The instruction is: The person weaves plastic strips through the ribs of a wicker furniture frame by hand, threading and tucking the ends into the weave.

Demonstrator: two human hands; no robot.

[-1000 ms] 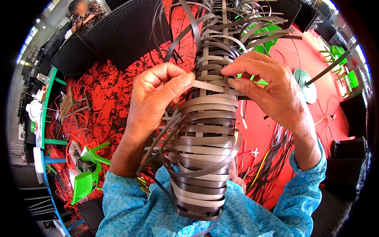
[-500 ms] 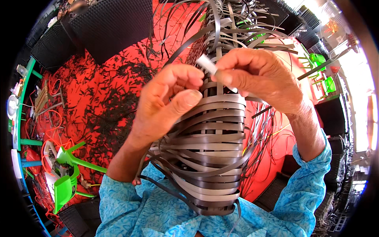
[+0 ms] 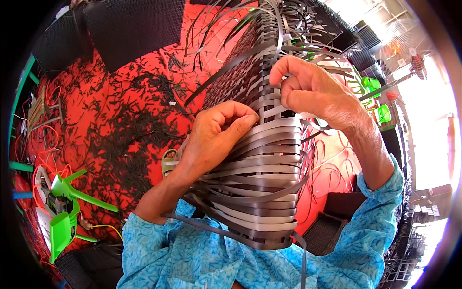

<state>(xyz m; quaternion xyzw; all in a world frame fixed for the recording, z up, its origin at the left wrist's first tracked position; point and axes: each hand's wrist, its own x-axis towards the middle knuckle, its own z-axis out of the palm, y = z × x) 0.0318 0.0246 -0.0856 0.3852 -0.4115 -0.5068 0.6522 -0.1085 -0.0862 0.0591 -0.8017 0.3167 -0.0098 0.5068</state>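
Observation:
A woven piece of flat grey, brown and black strips (image 3: 269, 166) stretches away from my lap, its crosswise strips bowed over the near part. My left hand (image 3: 216, 137) is closed at the left edge of the weave, thumb and forefinger pinched on the end of a light grey strip (image 3: 272, 115). Just above the weave on the right, my right hand (image 3: 317, 94) has its fingers curled, with a gap between forefinger and thumb. Nothing shows between them. Its palm is hidden.
Loose strips (image 3: 231, 60) fan out from the far end. Black offcuts (image 3: 130, 139) litter the red floor (image 3: 101, 111). Black woven panels (image 3: 134, 31) stand at the far left. An upturned green stool (image 3: 65, 216) lies left, near an orange cord (image 3: 45, 139). A fan (image 3: 404, 43) stands right.
The short whitish strip end in my right hand no longer shows there. My left hand has moved down onto the weave and pinched. My view has shifted, and a sandal shows at left.

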